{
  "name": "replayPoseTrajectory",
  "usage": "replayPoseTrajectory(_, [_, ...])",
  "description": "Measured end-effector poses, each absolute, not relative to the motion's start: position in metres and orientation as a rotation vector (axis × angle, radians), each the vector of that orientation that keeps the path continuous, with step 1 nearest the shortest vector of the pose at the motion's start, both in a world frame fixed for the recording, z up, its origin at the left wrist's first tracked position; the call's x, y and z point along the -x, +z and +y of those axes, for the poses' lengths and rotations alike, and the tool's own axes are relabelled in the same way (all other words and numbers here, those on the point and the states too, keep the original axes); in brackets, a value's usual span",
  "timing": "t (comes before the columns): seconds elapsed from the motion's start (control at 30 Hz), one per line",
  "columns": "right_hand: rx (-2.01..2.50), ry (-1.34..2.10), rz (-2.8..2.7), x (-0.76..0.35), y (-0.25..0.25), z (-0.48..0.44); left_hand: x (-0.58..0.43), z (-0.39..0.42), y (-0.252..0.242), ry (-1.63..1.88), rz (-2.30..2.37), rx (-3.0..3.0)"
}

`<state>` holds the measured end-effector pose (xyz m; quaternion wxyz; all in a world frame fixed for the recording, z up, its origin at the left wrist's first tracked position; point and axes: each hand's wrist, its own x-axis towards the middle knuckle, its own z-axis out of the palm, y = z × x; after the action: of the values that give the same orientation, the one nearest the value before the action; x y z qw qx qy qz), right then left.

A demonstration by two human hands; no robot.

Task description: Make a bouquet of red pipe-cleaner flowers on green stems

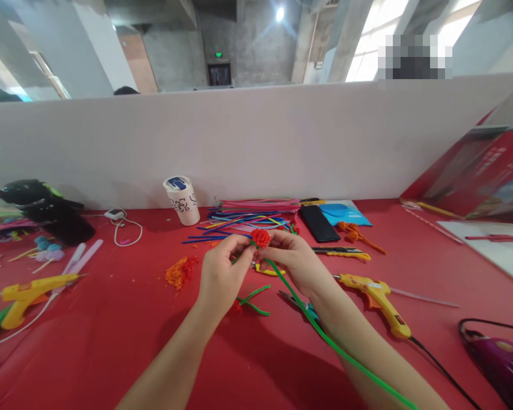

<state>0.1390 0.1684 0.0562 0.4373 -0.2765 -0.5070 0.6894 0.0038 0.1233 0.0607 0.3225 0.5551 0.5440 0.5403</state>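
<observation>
Both hands are closed in a fingertip pinch and meet on a small red flower head of coiled pipe cleaner, held up between them above the table. The left hand nips its left side with thumb and forefinger, the other fingers curled in. The right hand grips its right side the same way. A long green stem runs from under the head, past the right palm and down along the right forearm.

As far as this shows, the head is already wound tight and seated on the stem. The stem itself looks bare, with no leaf on it.

Just below the hands lie short green pieces on the red table cover. To the left of the left hand sits a heap of orange scraps. To the right of the right wrist lies a yellow glue gun. Beyond the hands is a spread of coloured pipe cleaners, with a paper cup to its left and a dark phone to its right. A second glue gun lies far out to the left.
</observation>
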Motion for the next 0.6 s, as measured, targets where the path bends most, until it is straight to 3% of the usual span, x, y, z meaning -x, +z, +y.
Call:
replayPoseTrajectory(0.33, [0.876,1.600,-1.422,-0.146,0.066,0.163,0.002,0.124,0.068,1.343,1.192,-1.477])
replayPoseTrajectory(0.6, [0.845,1.638,-1.451,-0.143,0.070,0.155,-0.006,0.126,0.066,1.357,0.851,-0.760])
